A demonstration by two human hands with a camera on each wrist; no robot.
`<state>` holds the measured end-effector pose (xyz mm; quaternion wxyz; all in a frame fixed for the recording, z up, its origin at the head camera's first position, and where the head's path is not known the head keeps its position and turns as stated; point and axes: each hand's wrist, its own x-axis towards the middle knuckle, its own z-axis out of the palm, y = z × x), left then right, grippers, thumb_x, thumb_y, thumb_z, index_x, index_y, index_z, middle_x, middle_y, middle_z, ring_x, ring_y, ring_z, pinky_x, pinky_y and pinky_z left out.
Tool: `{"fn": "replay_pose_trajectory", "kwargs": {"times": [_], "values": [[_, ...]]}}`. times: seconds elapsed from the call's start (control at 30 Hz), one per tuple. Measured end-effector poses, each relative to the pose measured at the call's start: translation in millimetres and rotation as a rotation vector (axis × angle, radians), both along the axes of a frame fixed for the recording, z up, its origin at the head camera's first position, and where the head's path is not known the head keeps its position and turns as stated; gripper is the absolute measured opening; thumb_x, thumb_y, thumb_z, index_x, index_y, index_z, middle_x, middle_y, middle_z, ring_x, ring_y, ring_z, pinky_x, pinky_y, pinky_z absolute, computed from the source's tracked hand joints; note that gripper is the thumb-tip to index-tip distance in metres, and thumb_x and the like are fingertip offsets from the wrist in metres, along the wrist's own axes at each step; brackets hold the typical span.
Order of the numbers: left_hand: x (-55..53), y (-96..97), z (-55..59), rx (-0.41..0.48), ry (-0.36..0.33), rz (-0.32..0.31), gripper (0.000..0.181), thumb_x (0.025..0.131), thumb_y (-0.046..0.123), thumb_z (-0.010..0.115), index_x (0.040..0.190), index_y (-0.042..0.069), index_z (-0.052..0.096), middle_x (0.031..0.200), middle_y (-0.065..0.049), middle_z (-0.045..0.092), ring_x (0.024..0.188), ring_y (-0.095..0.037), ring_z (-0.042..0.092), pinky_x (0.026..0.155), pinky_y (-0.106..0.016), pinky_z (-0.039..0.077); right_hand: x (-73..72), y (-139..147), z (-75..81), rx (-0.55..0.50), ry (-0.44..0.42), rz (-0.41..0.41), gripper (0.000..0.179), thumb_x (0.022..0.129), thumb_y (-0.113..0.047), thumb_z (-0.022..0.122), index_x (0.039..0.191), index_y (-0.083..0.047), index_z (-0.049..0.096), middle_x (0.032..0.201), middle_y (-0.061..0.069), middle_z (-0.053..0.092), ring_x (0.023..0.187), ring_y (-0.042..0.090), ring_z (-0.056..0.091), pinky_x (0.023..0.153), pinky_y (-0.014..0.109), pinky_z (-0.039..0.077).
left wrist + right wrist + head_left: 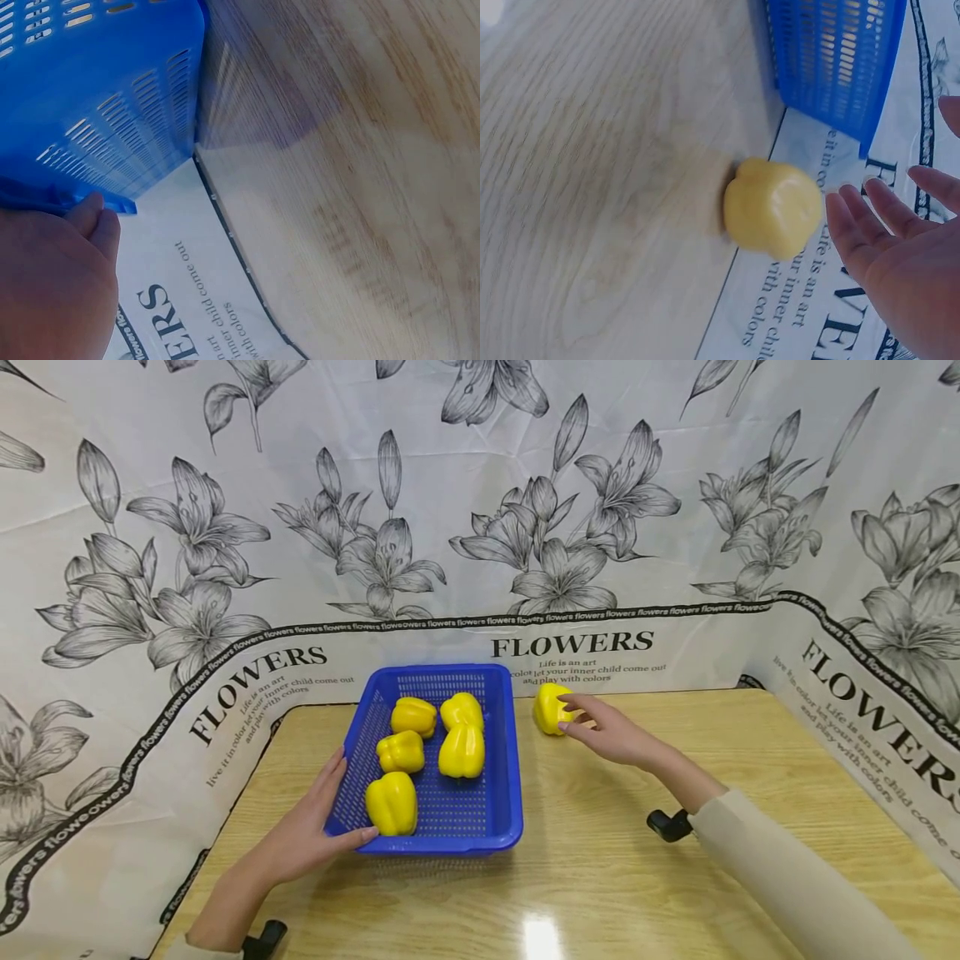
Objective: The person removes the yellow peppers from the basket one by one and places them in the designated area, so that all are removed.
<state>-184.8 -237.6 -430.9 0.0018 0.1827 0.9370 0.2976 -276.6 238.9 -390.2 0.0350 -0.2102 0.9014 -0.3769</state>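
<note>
A blue plastic basket [480, 842] holds several yellow bell peppers, among them one bell pepper [392, 804] at its near left corner. My left hand [303, 835] grips the basket's near left corner, thumb on the front rim and fingers along the left side; the left wrist view shows fingertips [105, 225] at the rim. To the right of the basket, another yellow bell pepper [551, 708] sits on the table, close to its back edge. My right hand [611, 732] is right beside this pepper with loosely extended fingers, and a gap shows between them in the right wrist view.
The wood-grain table [600, 877] ends at the back against a white cloth [420, 660] printed with flowers and lettering. Cloth also hangs along the left and right sides. The basket's right wall [836, 67] stands near the loose pepper.
</note>
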Motion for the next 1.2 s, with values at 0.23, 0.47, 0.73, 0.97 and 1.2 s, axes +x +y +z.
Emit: {"fn": "replay_pose_trajectory", "kwargs": {"times": [0.23,0.47,0.73,0.97,1.2], "values": [[-0.7,0.0,-0.6,0.003,0.002,-0.004,0.113,0.089,0.060,0.070,0.165,0.008,0.006,0.172,-0.009,-0.001,0.154,-0.046,0.014,0.114,-0.070,0.027,15.0,-15,10.0,-0.011,0.099,0.082,0.057,0.101,-0.024,0.066,0.148,0.003,0.047,0.147,0.025,0.050,0.125,0.046,0.055,0.102,0.060,0.049],[-1.8,0.1,-1.5,0.002,0.008,-0.009,0.113,0.089,0.060,0.070,0.165,0.008,0.006,0.173,-0.007,-0.003,0.154,-0.046,0.014,0.114,-0.070,0.026,29.4,-29,18.0,-0.016,0.157,0.140,0.058,0.098,-0.022,0.071,0.147,0.000,0.049,0.147,0.021,0.053,0.126,0.042,0.056,0.103,0.059,0.048],[-2.4,0.0,-0.8,0.003,0.015,-0.007,0.112,0.089,0.059,0.071,0.165,0.008,0.007,0.172,-0.007,-0.003,0.153,-0.046,0.015,0.114,-0.070,0.026,42.2,-49,24.9,-0.028,0.143,0.208,0.065,0.096,-0.026,0.073,0.151,-0.005,0.047,0.148,0.017,0.050,0.131,0.038,0.052,0.108,0.059,0.044],[-4.1,-1.2,-2.5,0.001,0.016,-0.006,0.112,0.089,0.060,0.071,0.165,0.008,0.007,0.173,-0.007,-0.003,0.154,-0.046,0.014,0.114,-0.070,0.026,52.2,-72,29.7,-0.037,0.123,0.245,0.064,0.096,-0.036,0.072,0.152,-0.016,0.046,0.152,0.009,0.047,0.134,0.034,0.049,0.109,0.057,0.043],[-1.7,-1.2,-1.5,0.010,0.009,-0.007,0.112,0.089,0.060,0.070,0.165,0.009,0.006,0.173,-0.007,-0.003,0.154,-0.046,0.014,0.115,-0.070,0.025,57.5,-96,22.8,-0.019,0.150,0.316,0.063,0.096,-0.036,0.072,0.150,-0.014,0.048,0.148,0.009,0.050,0.134,0.027,0.048,0.113,0.051,0.041]]}}
